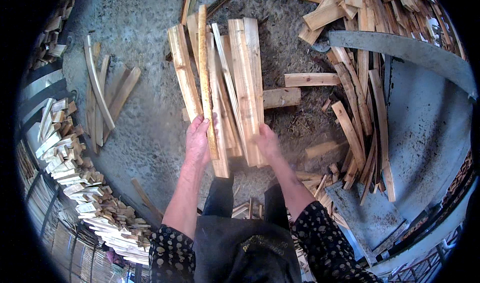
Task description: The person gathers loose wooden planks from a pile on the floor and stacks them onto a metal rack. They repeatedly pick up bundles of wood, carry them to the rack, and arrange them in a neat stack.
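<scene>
In front of me several wooden slats lie lengthwise, side by side in a loose bundle. My left hand [199, 139] is closed around the bundle's left side, thumb over a narrow, yellowish bark-edged strip [204, 68]. Beneath that strip runs a pale slat [220, 148], and further left a broad slat [183, 68] leans outward. At the right edge my right hand [267, 142], slightly blurred, grips a wide board [245, 88], its fingertips partly hidden. Under the bundle a short thick block [281, 98] sticks out to the right.
Loose slats [107, 93] lie on the rough concrete floor [145, 28] at left. Stacked firewood [75, 183] curves along the left side. A large wood heap [365, 13] fills the far right, beside a grey metal sheet [425, 123] with a curved edge.
</scene>
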The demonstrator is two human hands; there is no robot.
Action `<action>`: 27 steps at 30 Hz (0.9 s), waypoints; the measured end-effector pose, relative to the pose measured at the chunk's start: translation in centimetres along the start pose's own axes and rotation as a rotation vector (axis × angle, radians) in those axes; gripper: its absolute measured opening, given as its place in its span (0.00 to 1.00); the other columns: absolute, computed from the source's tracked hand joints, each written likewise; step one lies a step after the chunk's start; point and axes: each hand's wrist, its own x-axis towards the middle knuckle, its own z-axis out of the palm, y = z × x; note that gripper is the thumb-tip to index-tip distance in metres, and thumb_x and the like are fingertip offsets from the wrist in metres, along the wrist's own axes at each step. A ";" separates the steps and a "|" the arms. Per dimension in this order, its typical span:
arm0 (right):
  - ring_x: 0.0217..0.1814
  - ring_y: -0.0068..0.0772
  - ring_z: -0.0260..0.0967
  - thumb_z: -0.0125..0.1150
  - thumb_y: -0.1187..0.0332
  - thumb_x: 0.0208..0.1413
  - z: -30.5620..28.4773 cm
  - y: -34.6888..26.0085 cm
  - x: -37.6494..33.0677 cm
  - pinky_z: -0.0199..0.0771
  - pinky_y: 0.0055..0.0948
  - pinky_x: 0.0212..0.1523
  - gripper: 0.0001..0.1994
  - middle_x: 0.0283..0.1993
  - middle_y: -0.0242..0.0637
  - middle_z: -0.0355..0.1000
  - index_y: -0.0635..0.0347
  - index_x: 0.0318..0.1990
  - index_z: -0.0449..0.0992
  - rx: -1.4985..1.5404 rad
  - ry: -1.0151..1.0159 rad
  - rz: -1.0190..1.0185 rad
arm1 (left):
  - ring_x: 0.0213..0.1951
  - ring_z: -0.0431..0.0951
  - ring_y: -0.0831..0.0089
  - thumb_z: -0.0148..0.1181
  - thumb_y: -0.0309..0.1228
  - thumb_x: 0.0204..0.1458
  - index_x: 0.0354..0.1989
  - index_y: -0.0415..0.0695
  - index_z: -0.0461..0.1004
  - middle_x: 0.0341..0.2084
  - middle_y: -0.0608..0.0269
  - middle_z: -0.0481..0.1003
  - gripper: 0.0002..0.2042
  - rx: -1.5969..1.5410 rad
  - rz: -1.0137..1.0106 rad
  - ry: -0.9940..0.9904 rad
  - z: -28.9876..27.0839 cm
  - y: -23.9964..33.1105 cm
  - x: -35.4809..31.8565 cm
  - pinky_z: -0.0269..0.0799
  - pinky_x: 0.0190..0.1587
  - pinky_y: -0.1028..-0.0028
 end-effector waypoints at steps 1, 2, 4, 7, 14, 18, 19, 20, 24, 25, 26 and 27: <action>0.48 0.36 0.62 0.53 0.71 0.47 -0.2 1.1 -0.4 0.63 0.32 0.48 0.22 0.48 0.44 0.65 0.68 0.51 0.61 -0.189 0.058 -0.145 | 0.32 0.71 0.72 0.39 0.26 0.54 0.44 0.36 0.61 0.36 0.57 0.69 0.11 -0.013 -0.016 -0.005 0.5 0.1 -0.9 0.70 0.39 0.74; 0.48 0.36 0.62 0.53 0.70 0.48 -0.4 2.1 -0.7 0.63 0.32 0.48 0.21 0.47 0.44 0.65 0.68 0.50 0.61 -0.378 0.119 -0.292 | 0.32 0.71 0.72 0.39 0.26 0.54 0.44 0.36 0.60 0.36 0.57 0.69 0.11 -0.024 -0.032 -0.013 1.2 0.2 -1.9 0.70 0.38 0.74; 0.53 0.34 0.59 0.54 0.68 0.48 1.1 -0.4 -3.4 0.59 0.30 0.52 0.25 0.51 0.48 0.62 0.71 0.53 0.59 0.156 -0.081 -0.119 | 0.31 0.70 0.75 0.38 0.24 0.54 0.44 0.37 0.61 0.33 0.58 0.70 0.10 0.038 -0.013 -0.013 2.7 -0.3 -5.4 0.70 0.35 0.76; 0.50 0.33 0.62 0.53 0.68 0.48 0.2 -4.6 -5.9 0.61 0.28 0.50 0.25 0.47 0.48 0.65 0.72 0.53 0.57 0.169 -0.117 -0.190 | 0.37 0.70 0.67 0.43 0.23 0.51 0.41 0.36 0.63 0.32 0.56 0.69 0.10 0.438 0.128 -0.124 4.0 -7.0 -10.5 0.66 0.42 0.69; 0.25 0.39 0.64 0.49 0.70 0.50 -10.8 11.8 -18.2 0.65 0.34 0.29 0.17 0.25 0.45 0.66 0.64 0.48 0.63 -0.405 0.231 -0.301 | 0.39 0.72 0.72 0.49 0.22 0.48 0.42 0.38 0.68 0.36 0.59 0.73 0.12 0.656 -0.236 -0.522 5.4 -13.6 -17.9 0.66 0.44 0.76; 0.47 0.53 0.64 0.48 0.60 0.51 -17.6 24.6 -33.5 0.63 0.43 0.48 0.27 0.44 0.59 0.64 0.65 0.56 0.55 -0.660 -0.317 0.530 | 0.37 0.69 0.77 0.49 0.21 0.47 0.43 0.38 0.67 0.33 0.64 0.70 0.13 0.749 -0.067 -0.406 2.1 -15.5 -16.0 0.64 0.43 0.79; 0.49 0.54 0.62 0.49 0.58 0.50 -18.7 25.2 -33.9 0.62 0.43 0.50 0.29 0.47 0.60 0.62 0.66 0.56 0.54 -0.712 -0.191 0.415 | 0.36 0.69 0.78 0.50 0.22 0.48 0.42 0.36 0.66 0.32 0.64 0.70 0.12 0.722 -0.158 -0.376 3.1 -15.6 -15.7 0.64 0.43 0.79; 0.52 0.55 0.60 0.49 0.55 0.50 -19.7 26.0 -33.9 0.61 0.42 0.52 0.31 0.50 0.60 0.60 0.68 0.56 0.53 -0.762 -0.071 0.295 | 0.35 0.68 0.79 0.51 0.24 0.49 0.42 0.35 0.66 0.31 0.65 0.69 0.11 0.743 -0.137 -0.361 4.0 -16.7 -15.4 0.63 0.41 0.80; 0.58 0.53 0.53 0.56 0.65 0.47 -27.4 21.7 -22.8 0.52 0.36 0.58 0.30 0.55 0.55 0.56 0.64 0.56 0.54 -0.683 0.449 0.011 | 0.32 0.66 0.82 0.52 0.26 0.49 0.41 0.36 0.66 0.29 0.68 0.68 0.11 0.768 -0.143 -0.410 7.4 -19.2 -14.0 0.62 0.37 0.81; 0.59 0.52 0.52 0.57 0.63 0.45 -30.7 23.8 -21.0 0.53 0.36 0.58 0.30 0.57 0.53 0.55 0.64 0.55 0.55 -0.455 0.627 -0.097 | 0.31 0.66 0.82 0.52 0.26 0.49 0.41 0.36 0.66 0.28 0.69 0.68 0.11 0.756 -0.153 -0.425 9.4 -19.7 -14.1 0.62 0.36 0.81; 0.57 0.49 0.55 0.58 0.62 0.45 -33.8 23.7 -18.8 0.55 0.35 0.56 0.29 0.53 0.52 0.59 0.65 0.53 0.58 -0.485 0.735 -0.115 | 0.30 0.65 0.82 0.52 0.27 0.49 0.41 0.37 0.66 0.28 0.69 0.68 0.11 0.754 -0.161 -0.418 10.3 -20.4 -13.8 0.61 0.35 0.82; 0.54 0.47 0.57 0.59 0.61 0.44 -36.8 23.2 -17.4 0.57 0.34 0.54 0.27 0.49 0.52 0.62 0.65 0.51 0.61 -0.527 0.848 -0.131 | 0.29 0.64 0.83 0.52 0.29 0.50 0.41 0.38 0.66 0.27 0.70 0.68 0.12 0.691 -0.133 -0.440 10.7 -22.0 -13.2 0.60 0.33 0.83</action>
